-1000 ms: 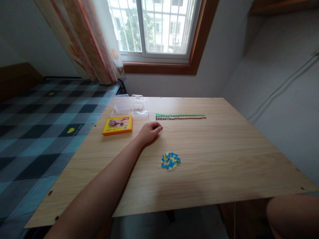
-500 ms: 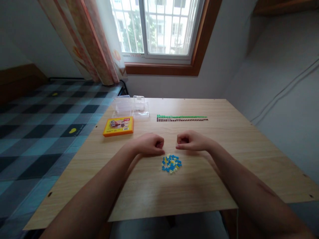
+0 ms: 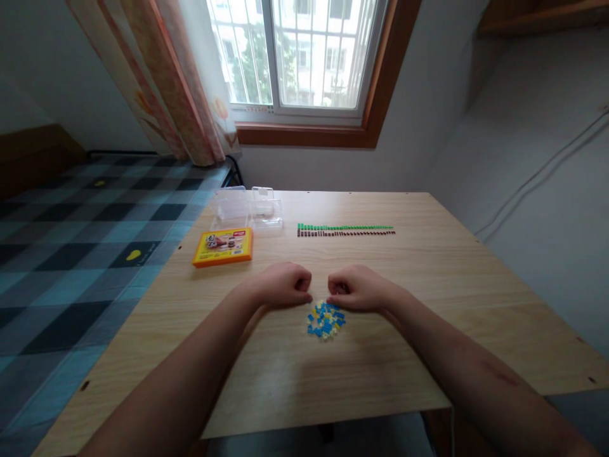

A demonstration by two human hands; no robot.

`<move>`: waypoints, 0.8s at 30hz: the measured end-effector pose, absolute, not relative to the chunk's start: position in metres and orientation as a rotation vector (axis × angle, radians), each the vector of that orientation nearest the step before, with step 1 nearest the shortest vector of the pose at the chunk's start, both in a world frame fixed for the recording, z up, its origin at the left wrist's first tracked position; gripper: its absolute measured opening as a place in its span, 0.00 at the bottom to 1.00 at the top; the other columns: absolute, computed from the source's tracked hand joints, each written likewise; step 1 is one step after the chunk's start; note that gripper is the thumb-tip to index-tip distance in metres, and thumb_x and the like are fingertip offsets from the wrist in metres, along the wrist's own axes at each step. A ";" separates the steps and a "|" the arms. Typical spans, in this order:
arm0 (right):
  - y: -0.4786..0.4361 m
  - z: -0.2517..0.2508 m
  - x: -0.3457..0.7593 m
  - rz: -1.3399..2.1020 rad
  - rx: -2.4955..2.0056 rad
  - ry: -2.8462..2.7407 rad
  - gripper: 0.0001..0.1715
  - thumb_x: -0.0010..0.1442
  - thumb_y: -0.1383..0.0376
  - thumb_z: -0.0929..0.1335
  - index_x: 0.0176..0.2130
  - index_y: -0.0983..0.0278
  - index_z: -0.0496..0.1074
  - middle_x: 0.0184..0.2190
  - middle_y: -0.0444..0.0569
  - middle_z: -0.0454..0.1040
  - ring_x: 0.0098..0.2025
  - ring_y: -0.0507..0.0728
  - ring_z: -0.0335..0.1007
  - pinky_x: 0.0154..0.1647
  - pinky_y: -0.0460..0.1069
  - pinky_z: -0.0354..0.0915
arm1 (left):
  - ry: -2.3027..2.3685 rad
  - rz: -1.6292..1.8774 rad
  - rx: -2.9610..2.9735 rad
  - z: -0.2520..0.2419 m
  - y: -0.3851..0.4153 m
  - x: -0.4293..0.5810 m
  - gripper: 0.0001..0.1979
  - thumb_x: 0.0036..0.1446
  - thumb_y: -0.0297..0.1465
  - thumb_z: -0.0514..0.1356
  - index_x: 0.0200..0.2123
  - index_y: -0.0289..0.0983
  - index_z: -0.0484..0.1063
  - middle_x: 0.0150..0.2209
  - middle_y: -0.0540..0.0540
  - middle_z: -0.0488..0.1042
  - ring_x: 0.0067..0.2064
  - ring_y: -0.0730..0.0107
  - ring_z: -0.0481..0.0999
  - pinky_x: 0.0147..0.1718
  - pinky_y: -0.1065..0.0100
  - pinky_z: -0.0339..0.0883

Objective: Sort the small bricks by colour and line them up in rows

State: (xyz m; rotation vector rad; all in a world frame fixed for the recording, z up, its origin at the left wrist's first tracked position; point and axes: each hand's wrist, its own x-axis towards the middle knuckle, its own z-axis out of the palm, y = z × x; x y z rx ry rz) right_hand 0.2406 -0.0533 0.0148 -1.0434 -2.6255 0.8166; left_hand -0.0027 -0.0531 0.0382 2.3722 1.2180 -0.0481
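Observation:
A small heap of blue, yellow and pale building bricks (image 3: 327,322) lies loose on the wooden table (image 3: 404,355). Just beyond its left side rests my left hand (image 3: 284,284), fingers curled into a loose fist and the thumb pointing toward the heap. My right hand (image 3: 359,289) mirrors it on the other side, also curled closed, its thumb tip at the heap's far edge. A narrow gap separates the two fists. No brick shows in either hand.
Farther back, a row of small green bricks (image 3: 347,227) runs alongside a row of dark brown bricks (image 3: 347,233). At the left stand an orange-yellow box (image 3: 222,247) and open clear plastic cases (image 3: 266,214). A checked bed (image 3: 85,254) adjoins the table's left side.
My right hand has shifted left and nearer to me, so the fists are closer together and its thumb meets the heap's edge. The view has tilted slightly up.

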 end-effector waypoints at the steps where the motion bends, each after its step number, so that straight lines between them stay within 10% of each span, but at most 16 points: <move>1: -0.054 0.015 0.240 0.799 -1.055 -2.632 0.11 0.57 0.59 0.72 0.29 0.64 0.71 0.23 0.40 0.70 0.25 0.49 0.60 0.27 0.46 0.47 | 1.241 -0.012 2.369 0.036 -0.052 -0.003 0.10 0.52 0.37 0.62 0.24 0.39 0.66 0.25 0.52 0.69 0.27 0.70 0.63 0.25 0.67 0.50; 24: -0.059 0.016 0.234 0.656 -1.220 -2.591 0.16 0.59 0.53 0.71 0.30 0.63 0.73 0.26 0.43 0.73 0.27 0.50 0.61 0.28 0.47 0.48 | 1.078 0.036 2.574 0.036 -0.057 0.003 0.17 0.53 0.42 0.63 0.23 0.39 0.63 0.26 0.50 0.69 0.29 0.68 0.64 0.27 0.66 0.50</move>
